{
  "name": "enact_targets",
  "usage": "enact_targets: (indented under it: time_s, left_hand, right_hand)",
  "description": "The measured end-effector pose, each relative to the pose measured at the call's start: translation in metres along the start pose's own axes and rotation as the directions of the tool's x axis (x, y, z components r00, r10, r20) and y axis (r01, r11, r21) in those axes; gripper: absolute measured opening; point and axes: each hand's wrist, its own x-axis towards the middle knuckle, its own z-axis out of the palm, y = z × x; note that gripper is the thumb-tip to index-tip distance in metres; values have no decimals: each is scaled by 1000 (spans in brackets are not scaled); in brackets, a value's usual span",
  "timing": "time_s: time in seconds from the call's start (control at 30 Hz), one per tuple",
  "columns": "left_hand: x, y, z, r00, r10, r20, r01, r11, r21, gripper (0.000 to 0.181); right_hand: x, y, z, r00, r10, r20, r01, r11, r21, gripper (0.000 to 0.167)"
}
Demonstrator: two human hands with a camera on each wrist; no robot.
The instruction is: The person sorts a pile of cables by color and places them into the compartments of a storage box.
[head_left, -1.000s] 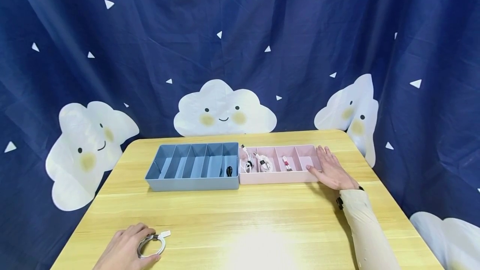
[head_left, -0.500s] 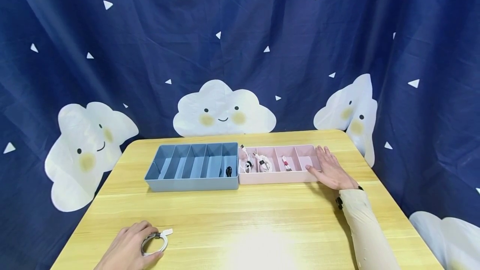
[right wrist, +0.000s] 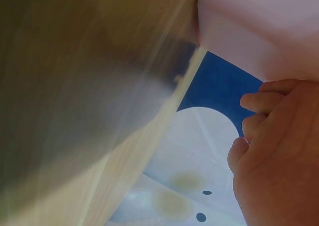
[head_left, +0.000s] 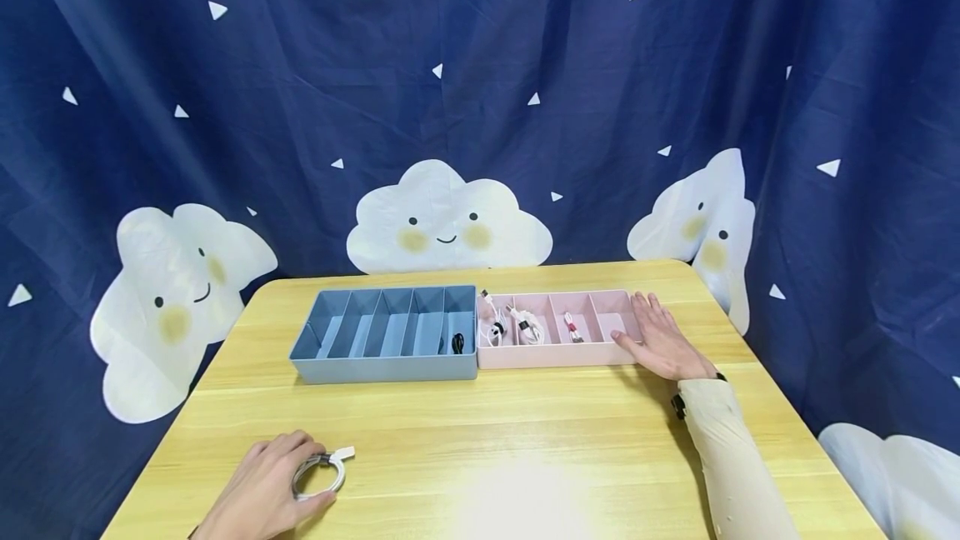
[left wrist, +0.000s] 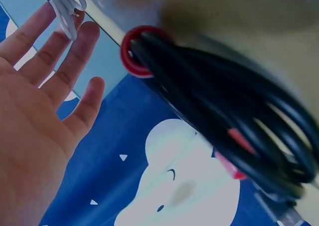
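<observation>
In the head view my left hand (head_left: 266,486), at the table's near left, holds a coiled white cable (head_left: 341,473) between thumb and fingers. The coil has a dark tie and a white plug pointing away. In the left wrist view part of the white cable (left wrist: 62,7) lies at the fingertips of my left hand (left wrist: 45,96), while a blurred black cable bundle (left wrist: 214,101) with a red end fills the foreground. My right hand (head_left: 667,344) rests, fingers extended, against the right end of a pink divided box (head_left: 558,355); in the right wrist view its fingers touch the pink wall (right wrist: 269,32).
A blue divided box (head_left: 386,369) abuts the pink one on its left; a small black cable (head_left: 458,343) lies in its rightmost compartment. White cables (head_left: 528,327) sit in three pink compartments. Behind the wooden table (head_left: 420,432) hangs a dark blue cloud-print curtain (head_left: 480,107).
My left hand has moved slightly right and away from me, carrying the white cable. The right hand and both boxes have stayed in place.
</observation>
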Motion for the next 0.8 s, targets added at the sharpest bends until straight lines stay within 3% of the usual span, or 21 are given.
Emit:
enact_targets:
  time_s: [0.33,0.57,0.8]
  left_hand:
    - [12,10,-3,994,70,-86,-69,998,17,53]
    - [18,15,-1,977,120,-177,-114,992,43,50]
    - [24,19,-3,969,141,-202,-134,990,52,48]
  right_hand:
    - [-1,-2,-1,1000,6,3,-6,1000,-5,91]
    - [0,-2,0,1000,12,9,-12,1000,5,91]
    - [0,0,0,1000,4,9,-4,1000,-2,92]
